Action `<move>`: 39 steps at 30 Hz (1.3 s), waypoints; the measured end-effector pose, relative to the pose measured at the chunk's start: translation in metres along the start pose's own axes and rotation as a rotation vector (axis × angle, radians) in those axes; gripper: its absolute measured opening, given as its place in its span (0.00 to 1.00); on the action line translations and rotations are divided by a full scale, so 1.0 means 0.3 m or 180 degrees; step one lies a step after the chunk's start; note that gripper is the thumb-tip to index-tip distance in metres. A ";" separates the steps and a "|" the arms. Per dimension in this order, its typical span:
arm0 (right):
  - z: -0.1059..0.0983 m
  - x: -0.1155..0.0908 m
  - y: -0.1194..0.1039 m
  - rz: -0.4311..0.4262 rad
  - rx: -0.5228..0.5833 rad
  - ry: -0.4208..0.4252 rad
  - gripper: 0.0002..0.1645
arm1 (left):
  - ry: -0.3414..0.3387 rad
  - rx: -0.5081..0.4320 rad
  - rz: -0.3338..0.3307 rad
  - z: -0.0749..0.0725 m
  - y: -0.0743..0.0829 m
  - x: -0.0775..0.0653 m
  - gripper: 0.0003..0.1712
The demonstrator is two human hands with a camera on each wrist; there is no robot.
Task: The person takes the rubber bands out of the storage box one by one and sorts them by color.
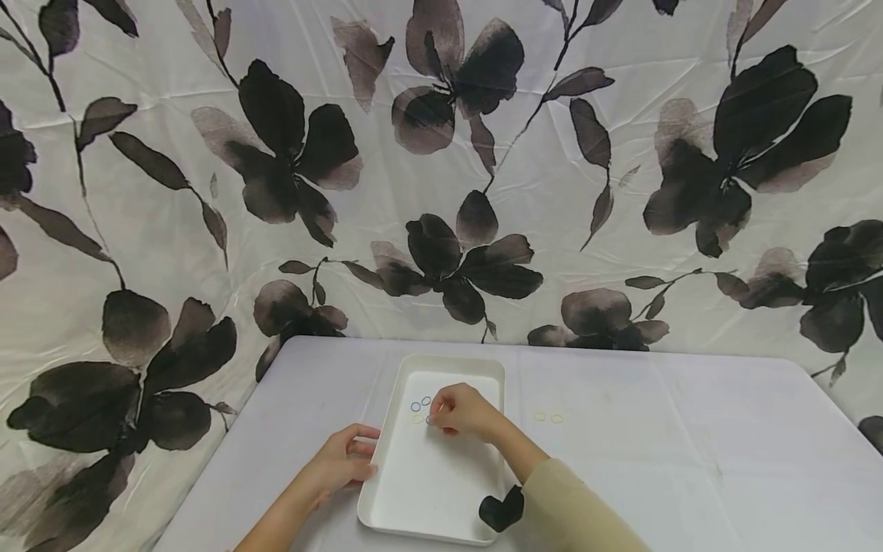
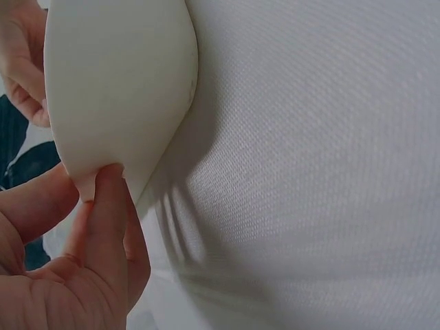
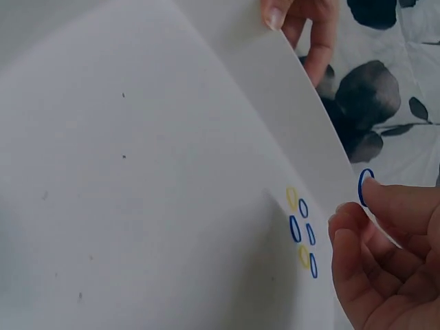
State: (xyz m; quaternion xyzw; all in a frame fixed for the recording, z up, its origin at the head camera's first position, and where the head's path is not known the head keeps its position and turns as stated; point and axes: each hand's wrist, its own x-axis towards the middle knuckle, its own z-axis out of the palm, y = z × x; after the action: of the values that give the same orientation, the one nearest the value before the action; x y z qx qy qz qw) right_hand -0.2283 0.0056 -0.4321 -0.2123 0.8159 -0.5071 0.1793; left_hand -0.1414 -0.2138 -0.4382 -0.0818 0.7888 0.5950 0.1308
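Note:
A white rectangular tray (image 1: 441, 491) lies on the table. At its left edge my left hand (image 1: 343, 462) pinches the rim, thumb on one side and fingers on the other, as the left wrist view shows up close. Over the tray's upper part, my right hand (image 1: 465, 410) holds a small blue ring (image 3: 366, 187) at the thumb tip. Several thin rings lie together on the tray floor near that hand, among them a yellow ring (image 3: 304, 256) and a blue ring (image 3: 295, 229). In the head view the right fingers partly hide this group.
To the right of the tray, two yellow rings (image 1: 556, 418) lie on the white tablecloth (image 1: 676, 460). A floral cloth (image 1: 441, 176) hangs behind the table's far edge. A black, roughly heart-shaped patch (image 1: 501, 509) shows beside the right sleeve, overlapping the tray's lower right corner.

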 end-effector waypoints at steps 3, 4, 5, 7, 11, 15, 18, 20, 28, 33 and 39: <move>-0.023 -0.009 0.001 -0.0029 0.0157 0.0008 0.04 | -0.0011 -0.0006 0.0012 -0.001 0.000 0.000 0.32; -0.031 -0.012 0.000 -0.0031 0.0185 0.0013 0.04 | -0.0010 -0.0004 0.0014 -0.001 0.000 0.000 0.32; -0.039 -0.016 -0.001 -0.0031 0.0213 0.0017 0.04 | -0.0013 -0.0005 0.0015 -0.002 0.000 0.000 0.32; -0.054 -0.024 -0.005 -0.0022 0.0242 0.0030 0.03 | -0.0016 0.0000 0.0009 -0.002 0.001 -0.002 0.32; -0.086 -0.045 -0.013 -0.0008 0.0250 0.0092 0.03 | -0.0027 0.0021 -0.0006 -0.002 0.001 -0.002 0.32; -0.110 -0.063 -0.013 0.0017 0.0298 0.0162 0.04 | -0.0012 0.0036 -0.0012 -0.001 0.000 0.003 0.32; -0.124 -0.072 -0.008 0.0024 0.0325 0.0199 0.04 | 0.0019 0.0045 -0.0016 0.000 0.000 0.006 0.31; -0.133 -0.083 -0.012 0.0037 0.0319 0.0221 0.04 | 0.0025 0.0045 -0.0013 0.000 0.001 0.006 0.31; -0.170 -0.138 -0.026 0.0061 0.0409 0.0244 0.05 | 0.0000 0.0027 -0.0004 0.001 0.002 0.005 0.31; -0.187 -0.138 0.028 0.0064 0.0434 0.0280 0.09 | -0.0027 0.0024 0.0003 0.000 0.001 0.001 0.31; -0.214 -0.161 0.037 0.0075 0.0381 0.0372 0.12 | -0.0041 0.0031 0.0008 -0.005 0.001 0.000 0.32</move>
State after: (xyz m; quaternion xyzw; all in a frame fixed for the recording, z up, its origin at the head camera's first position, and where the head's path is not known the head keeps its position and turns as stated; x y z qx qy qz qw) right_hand -0.2218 0.0836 -0.4114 -0.1617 0.7956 -0.5644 0.1497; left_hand -0.1416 -0.2152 -0.4375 -0.0763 0.7909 0.5918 0.1355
